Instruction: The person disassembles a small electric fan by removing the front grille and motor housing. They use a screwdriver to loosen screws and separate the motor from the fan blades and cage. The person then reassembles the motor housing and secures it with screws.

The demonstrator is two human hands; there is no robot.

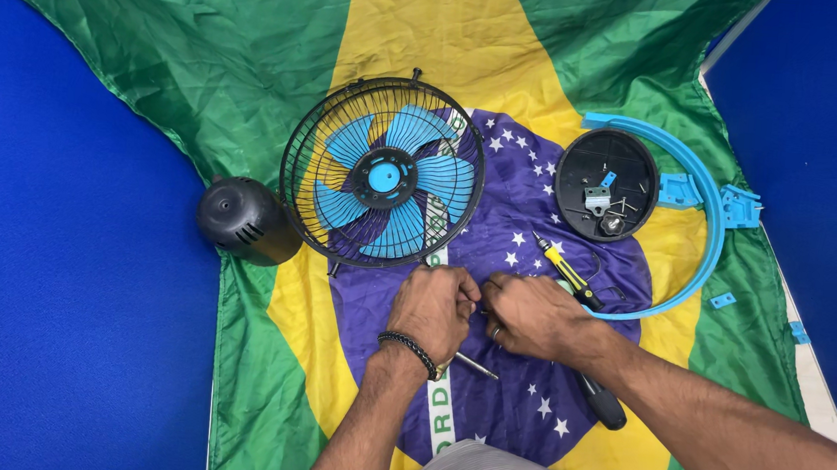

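The curled left hand (436, 310) and right hand (534, 317) are pressed knuckle to knuckle, pinching something unseen, just below the black wire fan cage with blue plastic blades (384, 172), whose lower rim is nearer the left.

Black wire fan guard (383, 172) (5 blue blades inside) flat on flag, just beyond hands (482, 308).

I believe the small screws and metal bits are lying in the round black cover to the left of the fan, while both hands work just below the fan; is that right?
Not quite. The head view shows the round black cover holding the screws to the right of the fan, inside the blue ring. On the fan's left lies the black motor housing. The left hand and right hand do work just below the fan.
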